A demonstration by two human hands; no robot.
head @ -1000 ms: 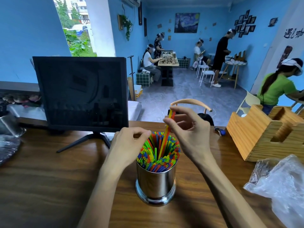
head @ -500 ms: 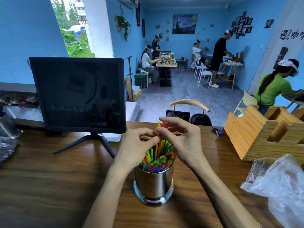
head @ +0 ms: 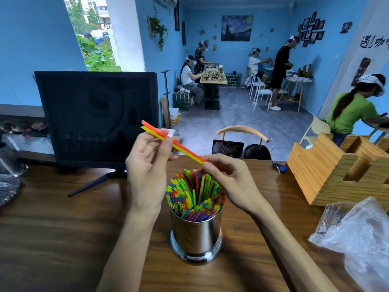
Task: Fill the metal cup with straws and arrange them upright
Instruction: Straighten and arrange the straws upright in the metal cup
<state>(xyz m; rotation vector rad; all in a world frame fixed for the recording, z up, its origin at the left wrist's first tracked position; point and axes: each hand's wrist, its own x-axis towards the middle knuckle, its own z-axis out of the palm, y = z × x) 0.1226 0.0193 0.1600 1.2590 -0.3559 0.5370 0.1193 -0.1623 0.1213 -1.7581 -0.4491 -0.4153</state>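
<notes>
Orange and yellow straws [head: 168, 140] pinched by both hands above metal cup [head: 196, 232].

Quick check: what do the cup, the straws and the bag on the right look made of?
Metal cup: polished steel, apparently; mirror reflections. Straws: likely plastic; bright, smooth tubes. Bag: thin clear plastic film, crinkled and glossy.

cup [head: 195, 232]: on surface [head: 52, 239], below both hands
monitor [head: 99, 114]: behind left hand [head: 145, 165]
wooden rack [head: 336, 169]: beyond right hand [head: 229, 182], to its right
</notes>
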